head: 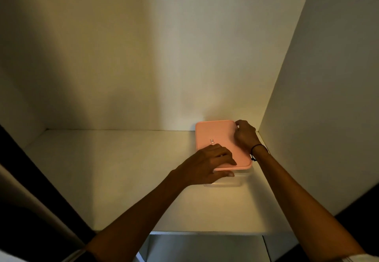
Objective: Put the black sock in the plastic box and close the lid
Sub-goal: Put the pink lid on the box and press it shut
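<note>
At the far right corner of the pale white shelf (114,179), close to the back wall (143,56) and the right side panel (328,97), sits the clear plastic box (227,181) with its flat, rounded-rectangle pink plastic lid (217,138) lying on top. Only a thin strip of the box's transparent wall shows below the lid's near edge, so whether the lid is fully seated all round cannot be told. The black sock is not visible; nothing of the box's inside can be made out through the lid or the dim strip of wall.

The left hand (207,163) lies palm down on the near left corner of the lid, fingers spread flat across the top and the thumb tucked under the near rim, against the box's front edge. The right hand (245,136) is at the far right corner of the lid, fingers curled over the rim there and pressed together on it. A thin dark band (258,146) circles the right wrist. Both bare forearms reach in from the shelf's front edge. A small dark printed mark (212,141) sits on the lid between the two hands.
</note>
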